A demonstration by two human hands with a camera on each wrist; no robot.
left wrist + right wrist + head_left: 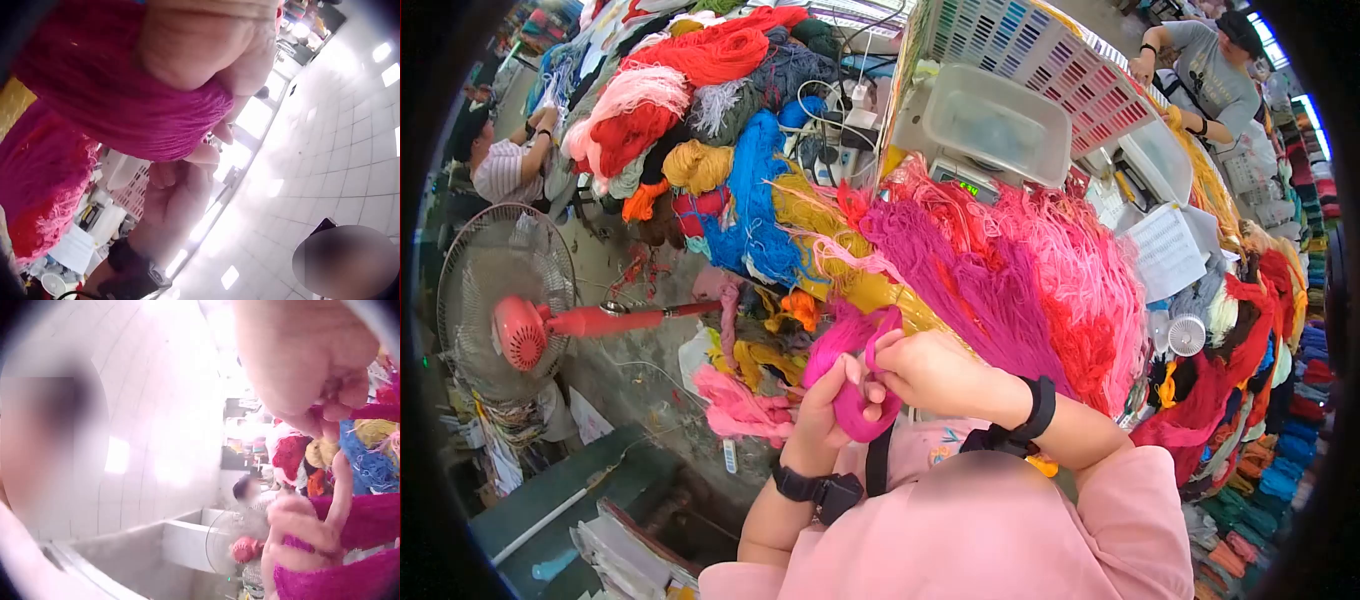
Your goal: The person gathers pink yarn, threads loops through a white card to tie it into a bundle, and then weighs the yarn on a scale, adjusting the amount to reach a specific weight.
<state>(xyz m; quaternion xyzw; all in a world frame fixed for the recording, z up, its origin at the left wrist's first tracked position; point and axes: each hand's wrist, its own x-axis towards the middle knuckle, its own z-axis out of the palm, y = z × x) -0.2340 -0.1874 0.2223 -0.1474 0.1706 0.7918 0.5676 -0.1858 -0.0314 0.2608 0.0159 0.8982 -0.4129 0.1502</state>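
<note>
A magenta yarn skein (862, 418) hangs looped in front of the person's chest. The left hand (832, 400) grips the loop, fingers curled round it; in the left wrist view the same hand (200, 50) lies over the thick band of yarn (125, 106). Just to the right, the right hand (930, 370) pinches a thin strand (884, 335) of that yarn. From the right wrist, the right hand (306, 356) is seen with curled fingers on the strand (375, 412), above the left hand (306, 531), whose fingers pass through the skein.
Pink, red and purple yarn (1040, 270) is heaped beyond the hands, beside a clear plastic tub (998, 125) and a white basket (1040, 60). A red fan (522, 330) stands at left. Blue yarn (755, 200) hangs nearby. Two other people are at the far left and upper right.
</note>
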